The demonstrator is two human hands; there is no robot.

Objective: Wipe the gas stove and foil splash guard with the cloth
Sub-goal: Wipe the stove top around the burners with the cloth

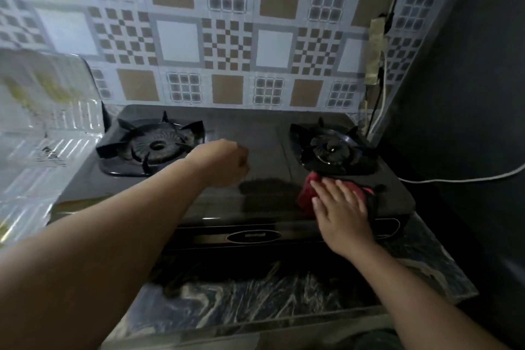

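A black two-burner gas stove (255, 133) stands on a marbled counter. My right hand (341, 207) lies flat, fingers spread, pressing a red cloth (305, 193) onto the stove top just in front of the right burner (332, 150). My left hand (224, 162) hovers over the middle of the stove top, curled into a loose fist with nothing visible in it, beside the left burner (154, 146). The silvery foil splash guard (42, 122) stands at the stove's left side, blurred.
A patterned tile wall (227, 37) rises behind the stove. A dark wall (468, 94) closes the right side, with a white cable (454, 179) and a taped black cord (377, 51) near the corner. The marbled counter (255, 293) runs in front of the stove.
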